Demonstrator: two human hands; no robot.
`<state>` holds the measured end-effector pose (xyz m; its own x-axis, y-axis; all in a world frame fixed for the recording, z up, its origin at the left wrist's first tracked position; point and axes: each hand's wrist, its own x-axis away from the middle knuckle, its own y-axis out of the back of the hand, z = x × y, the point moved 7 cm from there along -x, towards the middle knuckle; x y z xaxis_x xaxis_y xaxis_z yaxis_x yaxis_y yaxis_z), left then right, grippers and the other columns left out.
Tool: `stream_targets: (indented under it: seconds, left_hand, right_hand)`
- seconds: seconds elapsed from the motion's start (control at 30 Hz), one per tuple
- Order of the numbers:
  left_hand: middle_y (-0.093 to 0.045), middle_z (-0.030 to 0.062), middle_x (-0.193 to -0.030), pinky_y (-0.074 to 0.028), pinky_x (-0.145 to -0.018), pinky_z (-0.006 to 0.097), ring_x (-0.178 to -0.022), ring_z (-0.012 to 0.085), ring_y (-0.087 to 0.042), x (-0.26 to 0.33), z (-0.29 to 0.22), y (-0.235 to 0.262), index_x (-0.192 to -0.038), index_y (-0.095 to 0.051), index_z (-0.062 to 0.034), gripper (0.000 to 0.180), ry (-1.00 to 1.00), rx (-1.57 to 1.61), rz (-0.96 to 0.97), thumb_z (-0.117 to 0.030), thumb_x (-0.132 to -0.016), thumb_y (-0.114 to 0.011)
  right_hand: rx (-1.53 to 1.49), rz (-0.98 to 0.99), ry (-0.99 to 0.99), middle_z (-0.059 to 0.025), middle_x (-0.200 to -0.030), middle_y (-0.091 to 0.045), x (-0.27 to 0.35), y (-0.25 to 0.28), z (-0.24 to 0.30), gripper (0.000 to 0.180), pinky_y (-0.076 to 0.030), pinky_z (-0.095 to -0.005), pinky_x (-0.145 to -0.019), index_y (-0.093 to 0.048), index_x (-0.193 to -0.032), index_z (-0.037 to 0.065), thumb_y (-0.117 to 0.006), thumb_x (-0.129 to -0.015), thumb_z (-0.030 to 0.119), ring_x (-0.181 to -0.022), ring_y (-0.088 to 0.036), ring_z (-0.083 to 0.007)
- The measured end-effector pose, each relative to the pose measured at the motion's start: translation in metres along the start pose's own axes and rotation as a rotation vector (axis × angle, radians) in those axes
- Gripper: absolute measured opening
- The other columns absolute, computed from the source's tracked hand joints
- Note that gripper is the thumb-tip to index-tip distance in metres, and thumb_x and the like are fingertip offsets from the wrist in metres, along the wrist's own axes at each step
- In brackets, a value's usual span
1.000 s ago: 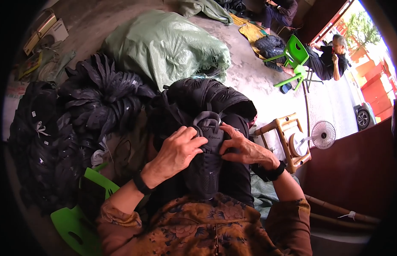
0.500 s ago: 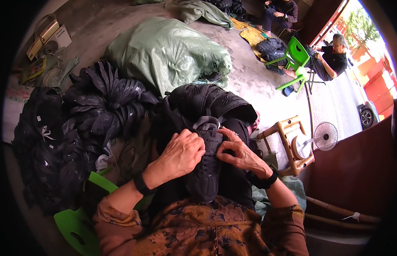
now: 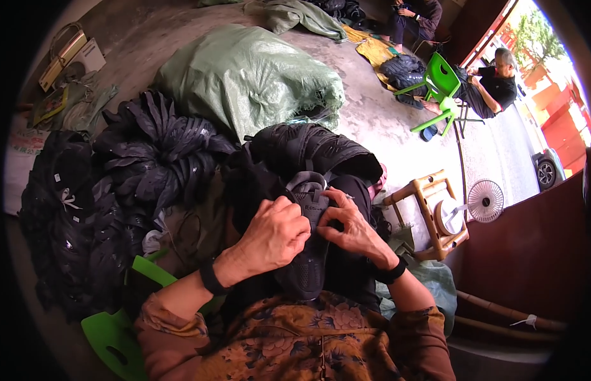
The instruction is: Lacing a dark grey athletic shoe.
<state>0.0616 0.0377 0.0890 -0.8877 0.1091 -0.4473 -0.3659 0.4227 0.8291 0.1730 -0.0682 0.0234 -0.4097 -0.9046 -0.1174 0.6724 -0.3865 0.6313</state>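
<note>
Lying lengthwise on my lap is a black sneaker upper (image 3: 306, 270), toe toward me, tongue and collar away. My left hand (image 3: 275, 232) is curled closed over its lacing from the left side. What those fingertips pinch is hidden behind the knuckles; it may be a lace. From the right, my right hand (image 3: 354, 227) grips the edge of the upper beside the tongue, thumb bent in toward the lacing. Both hands nearly meet over the middle of the upper. Just beyond it rests a bundle of more black uppers (image 3: 318, 149).
Heaps of black uppers (image 3: 159, 149) lie on the floor at left. A large pale green woven sack (image 3: 238, 82) stands ahead. To the right are a bamboo stool (image 3: 429, 219) and a round fan (image 3: 485, 201). Two people sit farther off, near a green chair (image 3: 443, 77).
My left hand has shifted slightly right, farther over the lacing. My right thumb has moved a little left, so the hands are closer together. The upper stays on my lap.
</note>
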Motion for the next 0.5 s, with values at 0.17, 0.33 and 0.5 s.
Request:
stream_targets:
  seconds: [0.17, 0.33, 0.5]
  left_hand:
    - [-0.065, 0.0088, -0.080, -0.047, -0.075, 0.033, -0.081, 0.0241, -0.060, 0.013, 0.071, -0.018, -0.077, -0.064, -0.0013, 0.013, 0.516, 0.577, 0.115, -0.014, -0.080, -0.065]
    - [-0.065, 0.0100, -0.079, -0.048, -0.074, 0.033, -0.077, 0.0223, -0.062, 0.016, 0.088, -0.033, -0.081, -0.066, -0.0009, 0.016, 0.442, 0.390, 0.140, -0.017, -0.079, -0.067]
    - [-0.063, 0.0056, -0.082, -0.050, -0.077, 0.032, -0.077, 0.0169, -0.063, 0.055, 0.146, 0.000, -0.093, -0.065, -0.0014, 0.011, 1.021, 1.152, -0.221, -0.006, -0.083, -0.064]
  right_hand:
    - [-0.182, -0.034, -0.008, -0.0133, -0.127, -0.055, -0.005, 0.009, -0.001, 0.017, -0.033, -0.0395, -0.107, -0.064, -0.098, 0.007, -0.071, -0.086, 0.017, -0.126, -0.048, -0.0275]
    - [-0.477, 0.080, -0.128, -0.0092, -0.114, -0.064, -0.024, 0.025, -0.020, 0.036, -0.042, -0.0311, -0.096, -0.059, -0.119, 0.001, -0.060, -0.096, 0.028, -0.110, -0.057, -0.0180]
    - [-0.279, 0.085, -0.024, -0.0139, -0.112, -0.065, -0.026, 0.023, -0.023, 0.046, -0.044, -0.0364, -0.091, -0.062, -0.120, 0.003, -0.063, -0.091, 0.039, -0.105, -0.059, -0.0271]
